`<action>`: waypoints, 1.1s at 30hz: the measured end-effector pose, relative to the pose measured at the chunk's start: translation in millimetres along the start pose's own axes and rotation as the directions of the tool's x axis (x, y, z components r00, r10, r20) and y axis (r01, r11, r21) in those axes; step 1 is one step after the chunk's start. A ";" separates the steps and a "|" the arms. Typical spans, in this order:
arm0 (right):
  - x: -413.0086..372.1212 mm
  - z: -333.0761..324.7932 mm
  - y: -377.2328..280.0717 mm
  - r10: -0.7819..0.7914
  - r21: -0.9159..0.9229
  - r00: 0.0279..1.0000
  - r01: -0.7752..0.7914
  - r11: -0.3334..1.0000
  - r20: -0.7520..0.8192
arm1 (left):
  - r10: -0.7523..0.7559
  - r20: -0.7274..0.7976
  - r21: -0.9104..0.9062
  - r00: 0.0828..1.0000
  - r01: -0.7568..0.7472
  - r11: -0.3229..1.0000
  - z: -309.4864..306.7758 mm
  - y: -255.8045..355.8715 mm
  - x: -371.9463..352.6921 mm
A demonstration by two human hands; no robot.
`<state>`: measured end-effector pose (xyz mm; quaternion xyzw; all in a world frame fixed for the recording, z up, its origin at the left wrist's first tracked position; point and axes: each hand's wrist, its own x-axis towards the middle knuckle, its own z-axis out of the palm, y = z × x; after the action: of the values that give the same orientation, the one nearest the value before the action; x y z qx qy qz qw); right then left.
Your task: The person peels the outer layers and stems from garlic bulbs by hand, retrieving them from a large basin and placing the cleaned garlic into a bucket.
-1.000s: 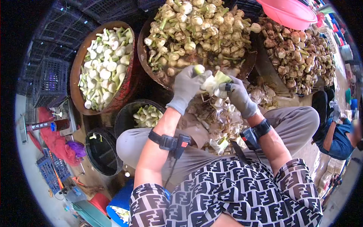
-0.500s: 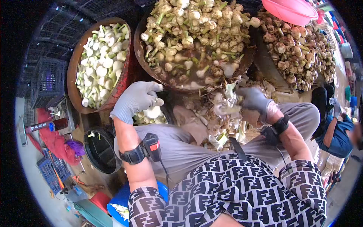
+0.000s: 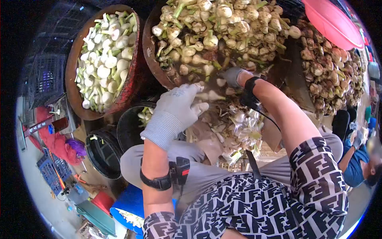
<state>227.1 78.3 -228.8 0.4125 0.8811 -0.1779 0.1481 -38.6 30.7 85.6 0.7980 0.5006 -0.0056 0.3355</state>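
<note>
My left hand [image 3: 171, 111], in a pale grey knit glove, is raised at the near rim of the large round tub [image 3: 148, 47]. Its thumb and fingers are apart, with nothing visible between them. Just beyond its fingertips a garlic bulb [image 3: 213, 96] lies inside the rim. My right hand [image 3: 232, 76], gloved too, reaches down into the tub among wet garlic bulbs in murky water. Its fingertips point downward and are partly hidden, so I cannot see whether they grip a bulb. Garlic with stems [image 3: 238, 28] is heaped at the tub's far side.
A rusty red tub [image 3: 133, 75] of clean white garlic stands left. Unwashed garlic [image 3: 330, 63] is piled right, below a pink basin [image 3: 334, 24]. Peeled husks [image 3: 242, 127] lie between my knees. Black buckets [image 3: 104, 155] stand at left; another person [image 3: 356, 155] sits far right.
My right hand has moved from the husks up and left into the tub. The left hand has shifted right along the rim, and the view has shifted too.
</note>
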 end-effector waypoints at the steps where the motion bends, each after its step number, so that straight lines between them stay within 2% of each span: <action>1: -1.9 -47.1 -15.4 0.019 0.047 0.967 -0.033 0.998 0.255 | 0.006 -0.017 0.020 1.000 -0.005 1.000 0.6 -2.5 1.2; 4: -11.1 -78.2 -27.0 0.032 0.039 0.958 -0.044 0.998 0.286 | -0.024 0.010 0.038 1.000 0.024 0.999 1.8 -6.4 6.7; 7: -29.4 -101.8 -30.0 0.136 0.297 0.989 -0.147 0.943 0.059 | -0.008 0.016 -0.017 1.000 0.009 1.000 5.3 -7.5 15.7; 10: -58.4 -149.3 -42.1 0.326 0.617 0.916 -0.398 0.679 0.233 | 0.047 -0.057 -0.084 0.997 -0.052 0.995 18.9 -0.4 25.5; 12: -85.3 -164.3 -55.1 0.232 0.783 0.973 -0.140 0.606 -0.006 | 0.068 -0.101 -0.095 0.993 -0.077 0.992 30.1 7.0 31.5; 13: -101.8 -176.1 -65.7 0.197 0.831 0.971 0.000 0.557 -0.132 | 0.069 -0.109 -0.089 0.992 -0.079 0.993 37.5 10.8 33.3; 14: -116.8 -187.7 -78.3 0.278 0.942 0.958 -0.035 0.335 -0.064 | 0.073 -0.116 -0.084 0.991 -0.083 0.993 45.5 12.4 35.3; 15: -129.7 -210.4 -98.6 0.339 0.994 0.941 -0.053 0.092 0.018 | 0.194 -0.227 -0.107 0.954 -0.223 0.969 55.7 9.4 38.2; 16: -140.4 -222.5 -111.1 0.376 0.986 0.920 -0.052 -0.159 0.109 | 0.206 -0.242 -0.134 0.948 -0.243 0.961 56.5 13.4 36.4; 17: -146.8 -209.0 -112.0 0.361 0.940 0.933 0.110 -0.323 0.015 | 0.218 -0.256 -0.160 0.942 -0.264 0.951 56.5 17.3 34.9; 18: -152.4 -213.7 -125.7 0.441 0.846 0.898 0.222 -0.486 0.018 | 0.230 -0.269 -0.184 0.935 -0.284 0.941 55.3 21.8 33.4; 20: -156.9 -199.4 -128.7 0.448 0.798 0.893 0.306 -0.519 -0.051 | 0.231 -0.348 -0.189 0.909 -0.309 0.932 57.1 34.1 27.7; 21: -158.5 -209.5 -141.2 0.546 0.831 0.837 0.274 -0.483 0.042 | 0.248 -0.357 -0.190 0.901 -0.330 0.925 60.0 36.6 25.7; 22: -160.1 -209.8 -144.3 0.568 0.859 0.821 0.252 -0.446 0.054 | 0.264 -0.365 -0.193 0.893 -0.350 0.917 63.7 38.3 24.3; 24: -166.0 -214.3 -153.0 0.621 0.805 0.781 0.331 -0.492 0.058 | 0.254 -0.378 -0.233 0.890 -0.357 0.904 70.5 39.8 21.8; 27: -173.5 -214.5 -153.9 0.634 0.818 0.772 0.339 -0.464 0.040 | 0.257 -0.392 -0.222 0.883 -0.362 0.905 71.8 44.1 18.9; 29: -174.9 -206.8 -148.2 0.595 0.817 0.803 0.329 -0.473 0.021 | 0.286 -0.422 -0.210 0.860 -0.400 0.892 74.0 43.8 19.5; 32: -180.8 -208.4 -149.0 0.576 0.847 0.817 0.326 -0.420 -0.029 | 0.278 -0.402 -0.271 0.872 -0.404 0.874 70.9 43.5 16.5; 33: -181.8 -210.2 -150.2 0.576 0.860 0.816 0.330 -0.391 -0.051 | 0.247 -0.389 -0.388 0.887 -0.401 0.830 76.4 37.6 20.0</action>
<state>197.9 -42.3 61.8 0.4819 0.2627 -0.6785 -0.4882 26.5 -5.0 39.4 0.7599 0.3906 0.3009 0.4236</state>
